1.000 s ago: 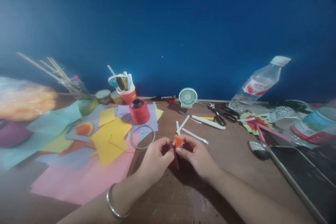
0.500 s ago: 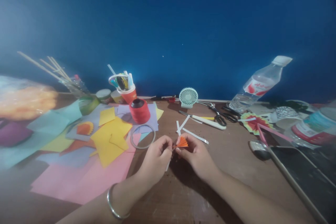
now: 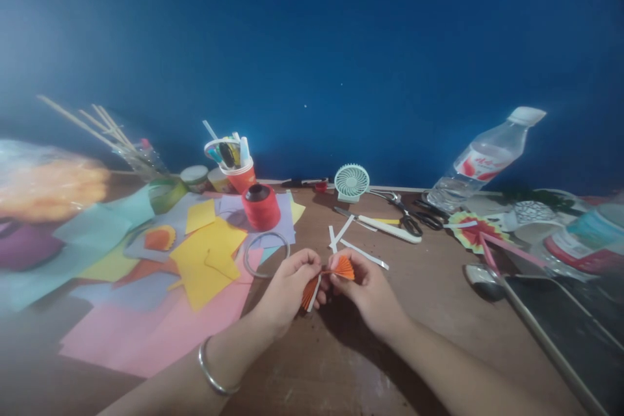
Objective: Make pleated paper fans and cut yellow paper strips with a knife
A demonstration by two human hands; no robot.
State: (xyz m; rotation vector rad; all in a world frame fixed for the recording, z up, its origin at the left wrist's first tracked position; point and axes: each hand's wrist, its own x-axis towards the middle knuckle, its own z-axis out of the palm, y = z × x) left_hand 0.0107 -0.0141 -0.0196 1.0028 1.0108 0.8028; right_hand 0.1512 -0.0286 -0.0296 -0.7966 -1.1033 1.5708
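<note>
Above the brown table, an orange pleated paper fan (image 3: 344, 268) is pinched between my two hands. My right hand (image 3: 365, 286) is closed on its right part, where the folds spread out. Closed on the other side is my left hand (image 3: 292, 283), with more orange pleats and a pale strip showing beneath its fingers. A thin reddish line, perhaps thread, runs between the fingertips. Just beyond my hands lie several white paper strips (image 3: 361, 253). A silvery ring (image 3: 247, 265) rests left of them, beside a red thread spool (image 3: 262, 208).
Coloured paper sheets (image 3: 205, 331) cover the left side. Behind are a cup of pens (image 3: 238, 175), a small mint fan (image 3: 351, 182), a white-handled cutter (image 3: 390, 227) and scissors (image 3: 412, 224). To the right stand a tilted bottle (image 3: 482, 162), a phone-like dark slab (image 3: 560, 331) and a pleated rosette (image 3: 475, 232).
My left hand has turned, so the lower orange pleats now show below its fingers. The right-hand pleats have shifted slightly right and look more spread.
</note>
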